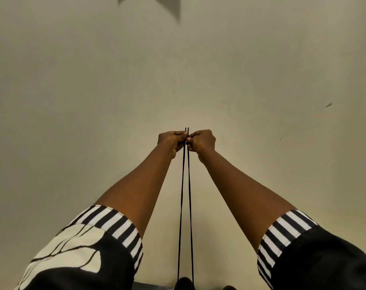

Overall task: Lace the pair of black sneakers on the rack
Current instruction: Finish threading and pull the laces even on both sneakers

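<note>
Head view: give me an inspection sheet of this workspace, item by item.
Surface: only a dark strip at the bottom edge; cannot tell if it is the rack.
Job's things: two black lace ends held level, both strands running taut down to a dark shape, likely a sneaker, mostly cut off.
Clutter: nothing seen.
Grips: left hand pinches one strand; right hand pinches the other; the hands meet, arms stretched forward.
Cables: nothing seen.
Surroundings: plain beige wall, a shadow at the top, a small mark at right.
</note>
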